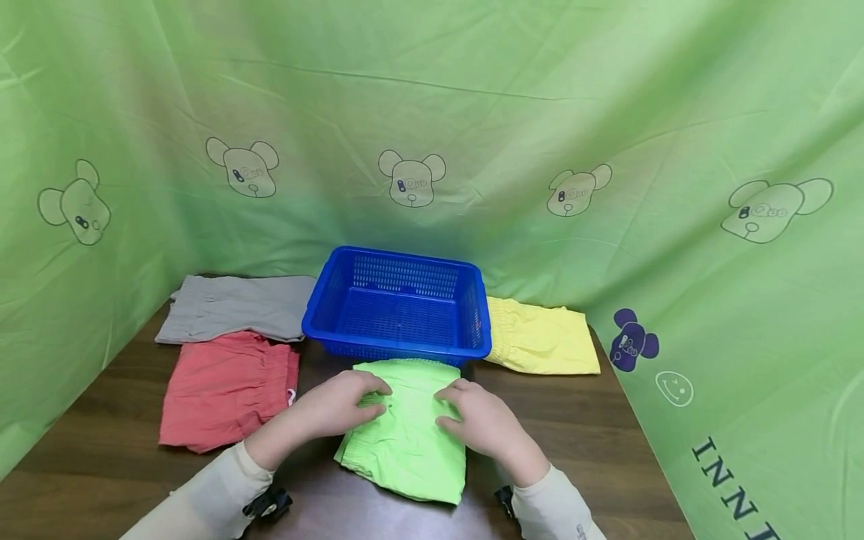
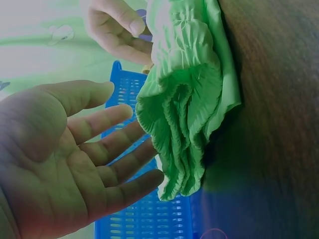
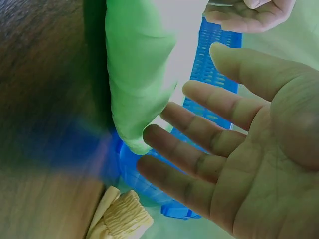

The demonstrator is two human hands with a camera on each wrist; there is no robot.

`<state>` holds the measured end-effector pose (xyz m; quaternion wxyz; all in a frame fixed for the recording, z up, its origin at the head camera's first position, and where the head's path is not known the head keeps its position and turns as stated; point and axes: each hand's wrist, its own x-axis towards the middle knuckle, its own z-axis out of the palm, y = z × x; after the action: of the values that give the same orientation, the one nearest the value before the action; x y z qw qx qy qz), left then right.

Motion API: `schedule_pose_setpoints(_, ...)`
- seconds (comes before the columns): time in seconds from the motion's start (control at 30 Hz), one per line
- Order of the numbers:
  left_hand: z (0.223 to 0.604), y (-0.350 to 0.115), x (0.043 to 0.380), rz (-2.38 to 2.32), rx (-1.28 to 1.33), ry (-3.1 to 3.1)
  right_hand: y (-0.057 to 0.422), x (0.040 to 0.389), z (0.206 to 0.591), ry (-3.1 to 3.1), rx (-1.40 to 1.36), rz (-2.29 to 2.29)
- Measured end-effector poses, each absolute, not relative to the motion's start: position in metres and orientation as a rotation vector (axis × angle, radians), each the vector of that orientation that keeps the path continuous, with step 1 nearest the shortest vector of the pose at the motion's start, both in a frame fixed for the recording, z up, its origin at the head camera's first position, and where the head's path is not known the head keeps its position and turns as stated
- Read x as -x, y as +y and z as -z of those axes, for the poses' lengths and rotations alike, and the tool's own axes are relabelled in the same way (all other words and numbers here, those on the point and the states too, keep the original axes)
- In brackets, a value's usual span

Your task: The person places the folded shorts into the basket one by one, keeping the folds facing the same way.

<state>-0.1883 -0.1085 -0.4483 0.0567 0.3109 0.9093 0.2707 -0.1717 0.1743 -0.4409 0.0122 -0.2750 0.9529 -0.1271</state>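
Folded bright green elastic-waist shorts [image 1: 415, 442] lie on the table in front of the blue basket. Over their left side is my left hand [image 1: 340, 403], fingers spread and slightly bent. My right hand [image 1: 482, 420] is over the right side in much the same pose. In the left wrist view the left hand [image 2: 65, 159] has its palm showing beside the gathered green edge [image 2: 174, 94]. The right wrist view shows the right hand [image 3: 249, 144] with fingers apart near the smooth green fold [image 3: 139, 64]. Whether fingertips touch the cloth, I cannot tell.
The blue plastic basket [image 1: 398, 349] stands behind the green shorts. To its left lie folded grey cloth [image 1: 236, 304] and a folded red garment [image 1: 223, 390]; to its right, folded yellow cloth [image 1: 547, 337]. A green curtain [image 1: 499, 112] encloses the wooden table [image 1: 574, 450].
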Motion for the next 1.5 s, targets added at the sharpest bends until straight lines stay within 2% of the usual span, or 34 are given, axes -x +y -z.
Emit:
schedule_pose_setpoints(0.43, 0.448, -0.115, 0.192, -0.922, -0.777, 2.832, 0.173, 0.173, 0.438, 3.021, 0.545, 0.523)
schedule_pose_setpoints(0.63, 0.448, -0.120, 0.196, -0.971, -0.593, 2.834, 0.174, 0.174, 0.438, 3.022, 0.431, 0.573)
schedule_pose_setpoints(1.1, 0.449, -0.128, 0.198, -0.816, -0.317, 2.812, 0.179, 0.174, 0.441, 2.999, 0.196, 0.463)
schedule_pose_setpoints(1.5, 0.456, -0.123, 0.193, -0.704, -0.290, 2.742, 0.185, 0.177, 0.447, 2.919, 0.155, 0.455)
